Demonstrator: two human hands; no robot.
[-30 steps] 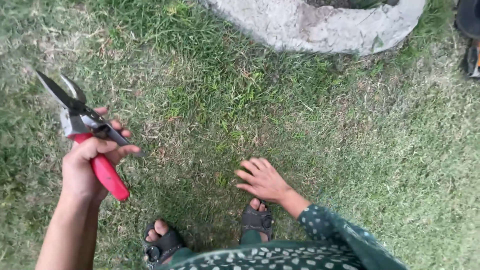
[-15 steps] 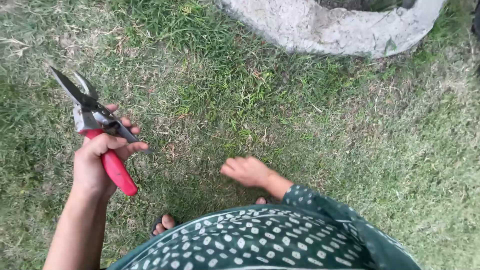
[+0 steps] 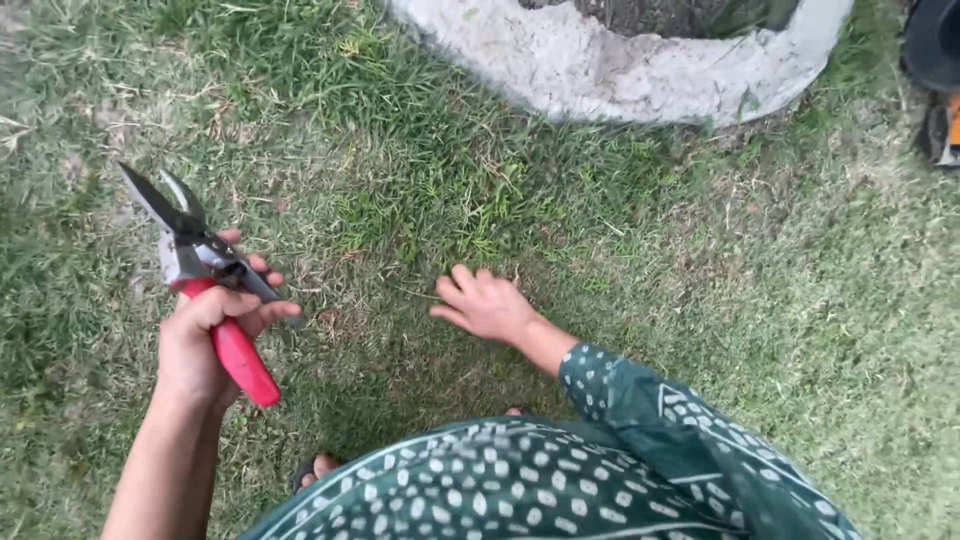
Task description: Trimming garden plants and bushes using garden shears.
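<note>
Garden shears [image 3: 205, 285] being gripped by left hand [image 3: 205, 335], fingers wrapped round red handle, blades parted and pointing up, away from body. Shears: dark steel blades, grey pivot. Right hand [image 3: 485, 303] being lowered over grass [image 3: 420, 200], fingers spread, holding nothing. Concrete ring [image 3: 620, 70] beyond.

Garden shears [image 3: 205, 285]: dark grey to black blades, silvery metal body at the pivot, bright red grip. Grass [image 3: 420, 190]: mixed green, deepest green in a patch near the middle, paler and straw-yellow toward the right and far left, with dry brown strands throughout. Concrete ring [image 3: 600, 65]: pale grey-white, mottled. Sleeve [image 3: 680, 440]: dark green cloth with small whitish dots, plus thin pale lines.
</note>
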